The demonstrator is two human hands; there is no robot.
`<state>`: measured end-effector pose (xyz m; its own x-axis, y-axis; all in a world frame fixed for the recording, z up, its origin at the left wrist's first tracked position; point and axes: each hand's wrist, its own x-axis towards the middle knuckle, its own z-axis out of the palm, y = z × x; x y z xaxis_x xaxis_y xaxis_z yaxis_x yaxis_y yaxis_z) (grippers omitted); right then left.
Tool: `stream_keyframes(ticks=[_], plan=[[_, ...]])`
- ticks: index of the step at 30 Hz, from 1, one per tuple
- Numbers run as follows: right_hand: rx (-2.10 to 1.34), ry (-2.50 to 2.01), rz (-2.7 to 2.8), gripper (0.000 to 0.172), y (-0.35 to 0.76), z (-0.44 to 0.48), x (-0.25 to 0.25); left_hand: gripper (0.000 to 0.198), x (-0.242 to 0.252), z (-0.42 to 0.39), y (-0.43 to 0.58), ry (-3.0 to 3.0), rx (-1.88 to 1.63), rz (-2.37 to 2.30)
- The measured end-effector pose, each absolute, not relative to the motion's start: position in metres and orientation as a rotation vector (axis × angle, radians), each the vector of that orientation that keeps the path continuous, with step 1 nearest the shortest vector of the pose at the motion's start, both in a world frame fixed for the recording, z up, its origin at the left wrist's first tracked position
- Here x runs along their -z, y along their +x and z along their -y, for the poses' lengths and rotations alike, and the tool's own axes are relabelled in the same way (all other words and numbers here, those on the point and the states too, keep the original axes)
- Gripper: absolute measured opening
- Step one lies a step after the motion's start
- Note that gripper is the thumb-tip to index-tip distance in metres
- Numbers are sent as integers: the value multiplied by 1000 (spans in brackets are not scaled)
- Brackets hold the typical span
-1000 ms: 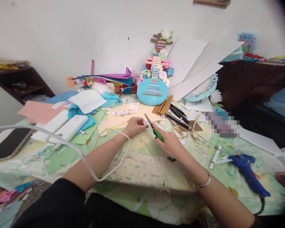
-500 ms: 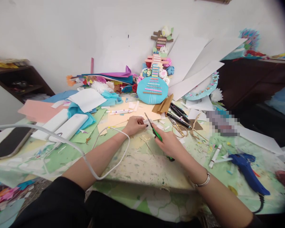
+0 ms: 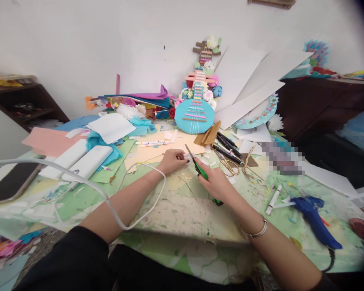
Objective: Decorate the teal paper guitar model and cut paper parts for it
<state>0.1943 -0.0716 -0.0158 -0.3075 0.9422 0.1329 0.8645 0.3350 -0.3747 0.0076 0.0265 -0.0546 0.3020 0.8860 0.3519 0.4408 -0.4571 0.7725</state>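
My right hand is wrapped round a green-and-black utility knife, whose blade points away from me and to the left. Its tip end is close to a small white piece, perhaps paper or foam board. The fingers of my left hand are pinched on that piece at its left side, just above the table. Behind both hands lies a cream paper sheet with small white scraps on it. Gold-handled scissors rest right of the knife.
A blue paper lute leans against the wall. Black pens lie beside folded brown card. At right is a blue glue gun; at left, white power banks and a phone. A white cable loops over my left forearm.
Both hands keep almost the same place and grip. The view has shifted very slightly; no object has visibly been moved.
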Motion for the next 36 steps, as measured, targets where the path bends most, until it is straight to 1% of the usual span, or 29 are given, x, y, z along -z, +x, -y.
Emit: stream_keyframes(ticks=[20, 27, 36], plan=[[-290, -1651, 2306, 61, 192, 74, 13, 16, 54, -26, 8, 2064, -1045, -1206], [-278, -1716, 2306, 61, 188, 74, 11, 12, 53, -24, 9, 2083, -1050, -1233], [-206, -1758, 2346, 60, 184, 76, 8, 12, 52, -23, 9, 2091, -1041, -1243]])
